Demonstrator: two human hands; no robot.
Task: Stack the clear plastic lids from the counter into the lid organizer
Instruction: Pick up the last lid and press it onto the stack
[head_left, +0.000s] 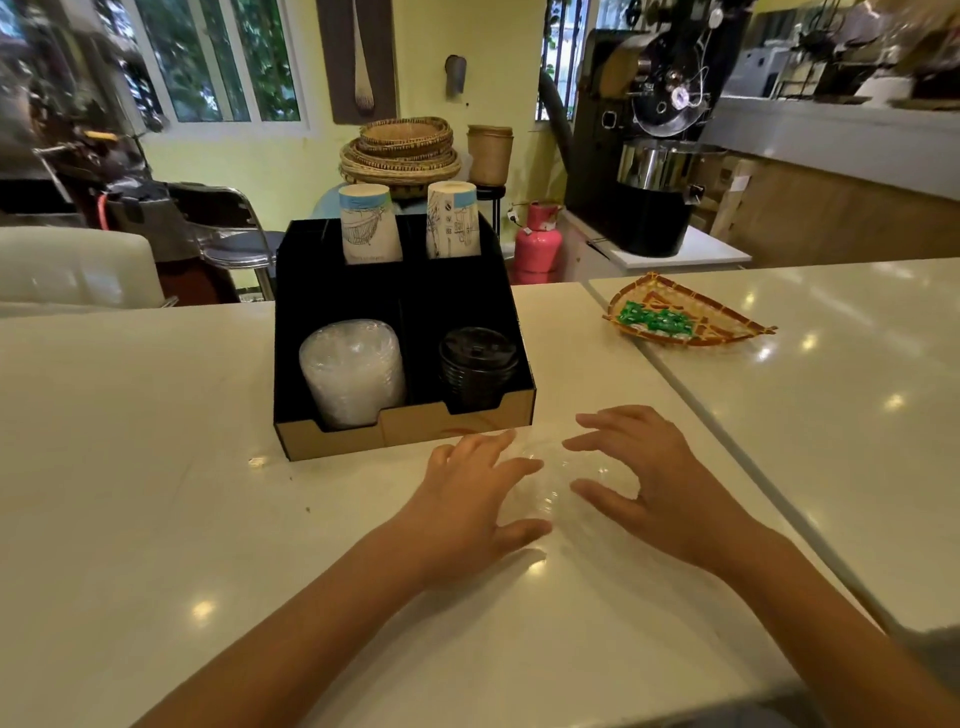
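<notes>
Clear plastic lids (558, 486) lie on the white counter (156, 467), faint and blurred, just in front of the black lid organizer (405, 431). My left hand (467, 499) and my right hand (654, 483) flank them with fingers spread and curved inward, touching or almost touching their edges. I cannot tell how many lids lie there. The organizer's front left slot holds a tall stack of clear lids (353, 369). Its front right slot holds black lids (477, 369).
Two stacks of paper cups (370, 223) stand in the organizer's rear slots. A woven tray with green packets (680, 317) sits on the counter to the right, past a seam. A pink gas cylinder (537, 239) and a roasting machine (654, 156) stand behind the counter.
</notes>
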